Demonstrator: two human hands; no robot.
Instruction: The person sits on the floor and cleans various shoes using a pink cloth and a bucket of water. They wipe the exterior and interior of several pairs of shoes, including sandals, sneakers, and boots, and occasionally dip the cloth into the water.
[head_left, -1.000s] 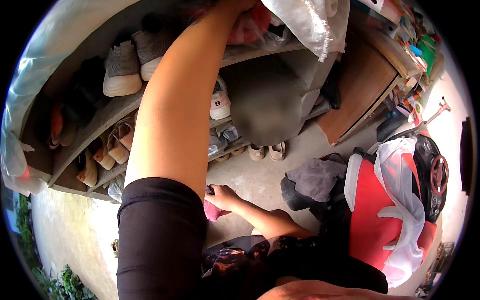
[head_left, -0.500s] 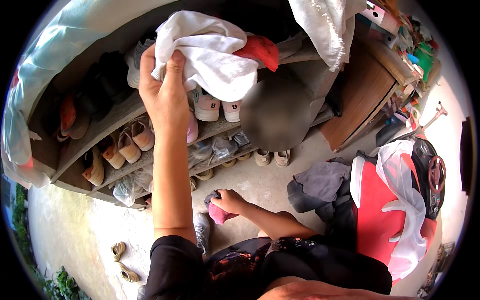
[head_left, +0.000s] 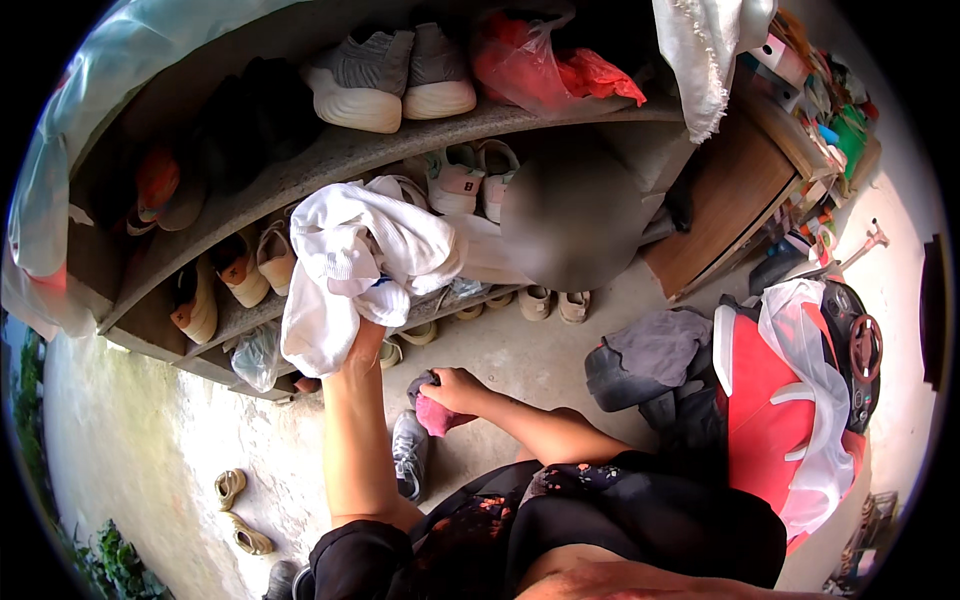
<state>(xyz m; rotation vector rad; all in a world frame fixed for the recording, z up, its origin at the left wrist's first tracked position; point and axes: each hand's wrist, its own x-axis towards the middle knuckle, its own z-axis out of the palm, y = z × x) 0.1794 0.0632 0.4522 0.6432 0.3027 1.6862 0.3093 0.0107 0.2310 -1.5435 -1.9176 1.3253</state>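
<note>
A bunched white cloth [head_left: 345,235], which looks like a garment, is held up by my left hand [head_left: 366,340] in front of the shoe shelf [head_left: 270,185]. Its folds drape over the hand and hide the fingers. Low in front of my body, my right hand [head_left: 457,390] is closed around a small pink and dark cloth [head_left: 436,415]. This hangs just above a grey shoe [head_left: 409,450] on my foot. Past the white cloth, pale sneakers [head_left: 456,182] stand on the middle shelf, partly covered by it.
Grey sneakers [head_left: 365,80] and a red plastic bag [head_left: 545,65] occupy the upper shelf. At right, a red ride-on toy car [head_left: 765,420] stands beside a dark container with grey cloth [head_left: 660,345]. Sandals [head_left: 240,510] lie on the floor at left. A wooden cabinet [head_left: 725,200] adjoins the shelf.
My left hand has come down from the upper shelf with the white cloth, uncovering the grey sneakers and red bag there. My right hand stays low with the pink and dark cloth.
</note>
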